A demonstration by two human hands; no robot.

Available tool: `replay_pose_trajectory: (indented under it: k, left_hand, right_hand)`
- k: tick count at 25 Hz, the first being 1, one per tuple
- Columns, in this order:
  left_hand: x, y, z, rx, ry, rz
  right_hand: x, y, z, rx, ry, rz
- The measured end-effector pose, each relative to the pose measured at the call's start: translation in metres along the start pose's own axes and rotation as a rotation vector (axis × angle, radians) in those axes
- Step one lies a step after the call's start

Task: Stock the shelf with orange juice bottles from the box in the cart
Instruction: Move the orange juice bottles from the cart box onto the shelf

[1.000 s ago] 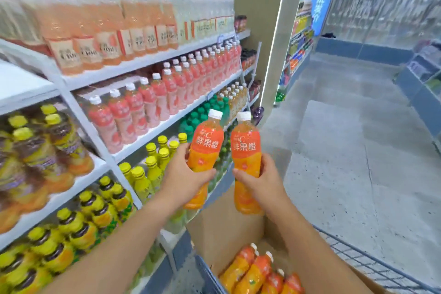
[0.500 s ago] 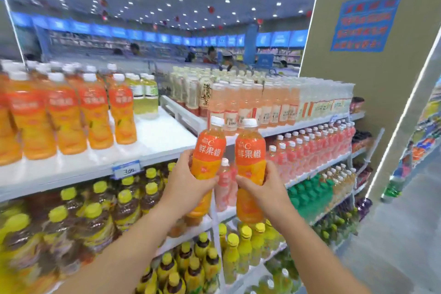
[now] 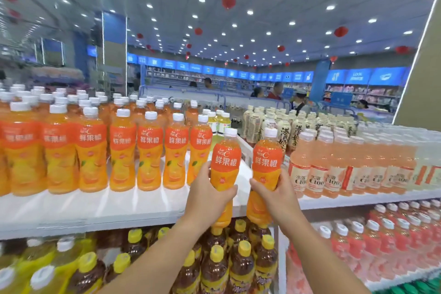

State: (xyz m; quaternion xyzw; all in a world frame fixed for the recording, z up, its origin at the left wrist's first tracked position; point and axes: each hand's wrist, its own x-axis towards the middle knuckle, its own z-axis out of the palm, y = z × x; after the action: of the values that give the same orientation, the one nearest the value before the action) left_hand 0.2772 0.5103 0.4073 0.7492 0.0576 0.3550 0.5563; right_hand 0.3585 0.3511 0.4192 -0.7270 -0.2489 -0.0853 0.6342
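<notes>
hands gripping two orange juice bottles

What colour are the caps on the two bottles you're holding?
White. Both held orange juice bottles have white caps, seen clearly in the head view.

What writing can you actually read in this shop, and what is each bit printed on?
"鲜果橙": orange labels of the two held bottles, left bottle and right bottle, and the shelved orange juice row.
"100%": small badge on each held bottle.
"C100": pale pink bottles.
"LOCK": blue overhead sign, faint.
Tall characters on the cream bottles are too blurred to be sure of; other blue signs are unreadable.
</notes>
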Motion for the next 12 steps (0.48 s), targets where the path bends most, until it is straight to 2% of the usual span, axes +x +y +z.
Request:
replay_pose_trajectory:
  k: [6, 12]
  left_hand:
    - [0.030, -0.006, 0.033, -0.039, 0.078, 0.016]
    - [0.055, -0.020, 0.066, 0.014, 0.234, 0.023]
  right_hand:
    - [0.062, 0.029, 0.009, 0.079, -0.094, -0.028]
    - [0.095, 0.065, 0.013, 0.152, -0.157, -0.019]
